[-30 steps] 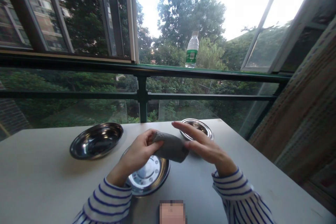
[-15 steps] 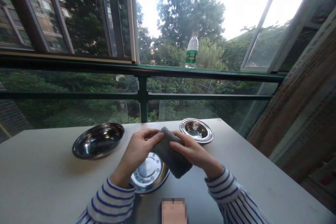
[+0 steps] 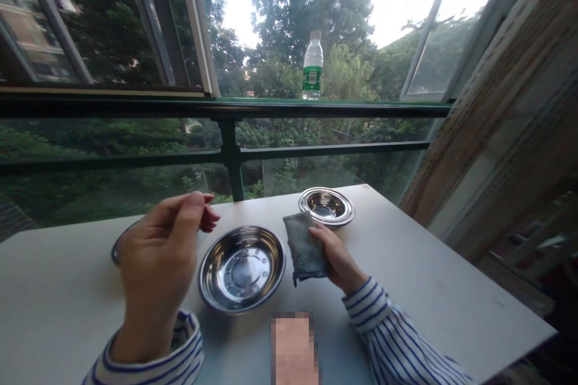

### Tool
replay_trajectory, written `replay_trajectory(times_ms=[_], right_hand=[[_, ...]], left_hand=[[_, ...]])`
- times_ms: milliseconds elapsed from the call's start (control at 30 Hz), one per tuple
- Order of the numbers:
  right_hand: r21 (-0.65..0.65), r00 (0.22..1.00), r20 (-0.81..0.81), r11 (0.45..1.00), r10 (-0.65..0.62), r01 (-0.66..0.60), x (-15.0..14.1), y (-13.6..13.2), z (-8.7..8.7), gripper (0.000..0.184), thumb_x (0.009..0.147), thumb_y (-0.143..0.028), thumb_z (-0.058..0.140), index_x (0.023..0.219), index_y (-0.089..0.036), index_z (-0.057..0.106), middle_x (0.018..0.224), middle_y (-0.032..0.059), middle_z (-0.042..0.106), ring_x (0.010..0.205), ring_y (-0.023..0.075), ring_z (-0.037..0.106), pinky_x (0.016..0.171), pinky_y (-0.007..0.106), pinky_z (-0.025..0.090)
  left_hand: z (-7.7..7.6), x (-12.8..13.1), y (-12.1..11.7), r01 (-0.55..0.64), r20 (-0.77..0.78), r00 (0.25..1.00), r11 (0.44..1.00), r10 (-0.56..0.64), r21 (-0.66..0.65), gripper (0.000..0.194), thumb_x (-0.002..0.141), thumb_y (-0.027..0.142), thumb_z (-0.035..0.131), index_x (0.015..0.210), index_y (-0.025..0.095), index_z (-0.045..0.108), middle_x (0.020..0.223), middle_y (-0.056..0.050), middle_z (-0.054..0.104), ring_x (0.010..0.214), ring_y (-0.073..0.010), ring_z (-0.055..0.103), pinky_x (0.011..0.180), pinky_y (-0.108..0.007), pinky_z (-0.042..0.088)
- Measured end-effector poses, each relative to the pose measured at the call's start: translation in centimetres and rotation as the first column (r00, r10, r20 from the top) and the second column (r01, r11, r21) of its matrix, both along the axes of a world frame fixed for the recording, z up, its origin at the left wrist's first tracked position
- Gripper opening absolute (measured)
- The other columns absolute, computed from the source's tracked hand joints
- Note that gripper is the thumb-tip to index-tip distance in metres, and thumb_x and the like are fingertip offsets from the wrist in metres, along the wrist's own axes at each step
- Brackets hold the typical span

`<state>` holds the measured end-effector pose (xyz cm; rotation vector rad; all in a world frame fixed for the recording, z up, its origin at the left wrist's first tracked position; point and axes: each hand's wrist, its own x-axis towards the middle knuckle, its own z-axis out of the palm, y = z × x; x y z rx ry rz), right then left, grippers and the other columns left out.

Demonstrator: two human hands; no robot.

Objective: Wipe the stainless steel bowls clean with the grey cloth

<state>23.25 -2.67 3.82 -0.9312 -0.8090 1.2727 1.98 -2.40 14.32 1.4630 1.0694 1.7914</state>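
Observation:
My right hand (image 3: 336, 252) grips a folded grey-green cloth (image 3: 303, 246), thumb on its near face, and holds it over the table to the right of the middle bowl. Raised at the left, my left hand (image 3: 165, 246) has its fingers curled in towards the thumb, and nothing shows in it. Between the hands a shiny steel bowl (image 3: 244, 274) rests upright on the table. Most of another steel bowl (image 3: 116, 248) is hidden behind my left hand. A smaller wide-rimmed steel bowl (image 3: 326, 207) sits behind the cloth.
The white table (image 3: 406, 295) reaches to a dark green railing (image 3: 280, 109) with glass below it. A water bottle (image 3: 312, 69) with a green label stands on the rail. A striped curtain (image 3: 478, 132) hangs at the right. A blurred, pixelated patch covers the near edge.
My left hand has let go of the cloth and moved left and nearer. The right hand keeps the cloth, now turned and flatter. The view has shifted slightly, showing the middle bowl fully.

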Motion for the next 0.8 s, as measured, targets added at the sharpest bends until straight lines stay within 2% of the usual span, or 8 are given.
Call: replay_trajectory(times_ms=[33,67,167,233,367,467,567,800], right_hand=[[0.001,1.000,0.018,1.000,-0.011,0.011,0.0,-0.1,0.0,0.032,0.071,-0.031,0.057,0.100,-0.017,0.055,0.083,0.0033,0.065,0.074,0.0182,0.061,0.059,0.026,0.046],[0.001,0.999,0.030,1.000,-0.025,0.025,0.0,-0.2,0.0,0.032,0.071,-0.031,0.058,0.099,-0.017,0.056,0.082,0.0028,0.065,0.072,0.0179,0.061,0.058,0.026,0.046],[0.010,0.995,0.061,0.997,-0.078,0.078,0.1,-0.4,0.2,0.033,0.068,-0.032,0.060,0.099,-0.018,0.058,0.083,0.0016,0.066,0.073,0.0173,0.060,0.061,0.025,0.045],[0.025,0.989,0.089,0.992,-0.122,0.120,0.2,-0.4,0.3,0.036,0.067,-0.032,0.061,0.101,-0.019,0.057,0.086,0.0011,0.066,0.076,0.0173,0.059,0.064,0.026,0.046],[0.048,0.972,0.151,0.983,-0.181,0.176,0.3,-0.3,0.1,0.038,0.066,-0.033,0.063,0.102,-0.020,0.057,0.087,0.0009,0.065,0.080,0.0182,0.058,0.067,0.028,0.046],[0.059,0.959,0.195,0.979,-0.203,0.196,0.3,-0.2,-0.3,0.038,0.065,-0.036,0.062,0.100,-0.021,0.058,0.087,0.0006,0.065,0.079,0.0188,0.058,0.066,0.029,0.046],[0.066,0.948,0.232,0.976,-0.217,0.208,0.5,-0.2,-0.6,0.037,0.066,-0.037,0.061,0.100,-0.022,0.057,0.083,-0.0004,0.065,0.075,0.0180,0.058,0.063,0.028,0.046],[0.103,0.912,0.327,0.969,-0.245,0.224,0.7,0.0,-1.2,0.041,0.068,-0.037,0.061,0.104,-0.021,0.054,0.081,0.0005,0.065,0.073,0.0183,0.058,0.062,0.029,0.045]], left_hand=[[0.0,0.0,-0.4,-0.060,-0.082,0.995,0.998,0.062,0.026,0.012,0.075,0.036,0.060,0.073,0.025,0.065,0.062,0.004,0.060,0.060,-0.0113,0.054,0.062,-0.024,0.045],[-0.3,0.1,-0.6,-0.077,-0.179,0.981,0.997,0.075,-0.006,0.014,0.075,0.036,0.060,0.072,0.023,0.066,0.061,0.003,0.061,0.059,-0.0118,0.055,0.060,-0.024,0.046],[-2.4,0.3,-0.6,0.023,-0.409,0.910,0.992,-0.071,-0.121,0.016,0.074,0.034,0.060,0.071,0.021,0.067,0.065,0.001,0.066,0.062,-0.0142,0.059,0.059,-0.023,0.045],[-4.4,0.2,-0.6,0.048,-0.504,0.858,0.992,-0.101,-0.118,0.016,0.074,0.034,0.060,0.077,0.021,0.069,0.072,0.000,0.069,0.068,-0.0165,0.062,0.063,-0.023,0.045],[-8.3,-0.3,-0.6,0.047,-0.674,0.738,0.996,0.015,0.074,0.015,0.078,0.028,0.056,0.080,0.017,0.067,0.079,-0.005,0.069,0.072,-0.0173,0.062,0.069,-0.025,0.045],[-10.1,-0.6,-0.3,0.064,-0.720,0.675,0.959,0.162,0.275,0.015,0.080,0.022,0.053,0.078,0.014,0.065,0.073,-0.006,0.068,0.069,-0.0176,0.062,0.069,-0.028,0.046],[-11.0,-1.0,-0.1,0.143,-0.747,0.638,0.924,0.187,0.354,0.013,0.079,0.019,0.053,0.079,0.013,0.064,0.073,-0.007,0.068,0.069,-0.0175,0.062,0.069,-0.030,0.048],[-11.9,-1.1,-0.5,0.340,-0.861,0.496,0.889,0.108,0.307,0.021,0.076,0.028,0.059,0.087,0.012,0.066,0.081,-0.010,0.068,0.075,-0.0204,0.062,0.067,-0.036,0.052]])
